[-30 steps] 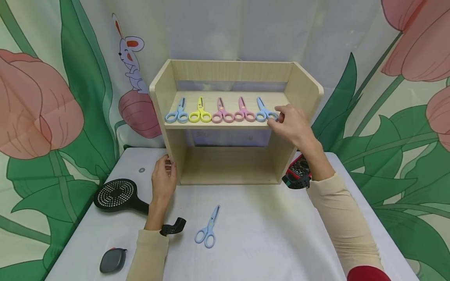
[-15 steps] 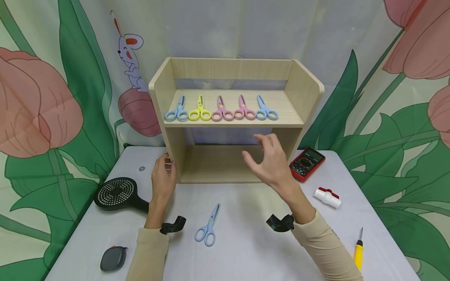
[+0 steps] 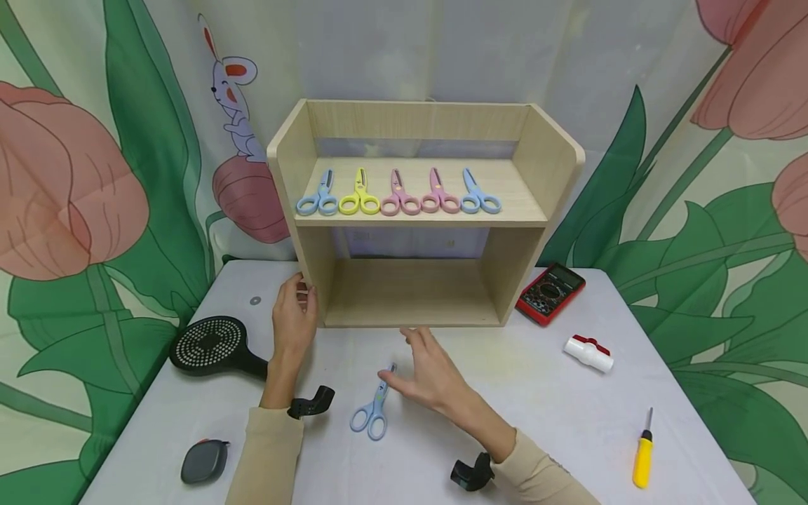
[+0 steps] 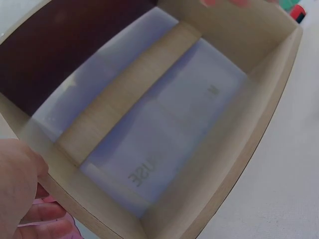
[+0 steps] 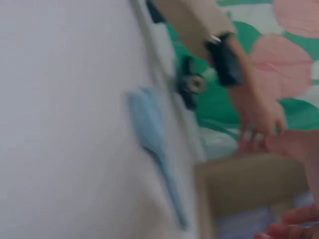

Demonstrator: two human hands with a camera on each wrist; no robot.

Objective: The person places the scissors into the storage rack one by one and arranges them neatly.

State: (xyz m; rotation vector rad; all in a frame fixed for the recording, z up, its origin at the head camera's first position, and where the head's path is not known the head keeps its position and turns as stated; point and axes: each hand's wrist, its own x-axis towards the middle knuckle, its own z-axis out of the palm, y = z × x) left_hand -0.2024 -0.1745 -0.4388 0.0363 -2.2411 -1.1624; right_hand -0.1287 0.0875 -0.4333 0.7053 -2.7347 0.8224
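Light blue scissors (image 3: 374,412) lie on the white table below a wooden shelf unit (image 3: 413,293). My right hand (image 3: 435,379) hovers beside them, thumb and fingers spread, the thumb overlapping the blades in the head view. In the right wrist view the scissors (image 5: 152,129) are blurred. My left hand (image 3: 294,315) rests against the shelf's left side panel, its fingers bent along the outer face. On the upper shelf stands a row of scissors: blue (image 3: 318,199), yellow (image 3: 359,199), pink (image 3: 400,199), pink (image 3: 440,198) and blue (image 3: 480,198), handles toward me.
Left of my arm lie a black shower head (image 3: 211,346) and a dark grey tape measure (image 3: 204,461). To the right are a red multimeter (image 3: 550,293), a white pipe valve (image 3: 588,353) with a red handle, and a yellow screwdriver (image 3: 642,459). A flowered cloth hangs behind.
My right hand has left the blue scissors at the right end of the upper shelf and come down leftward to the table scissors. My left hand has stayed at the shelf's side.
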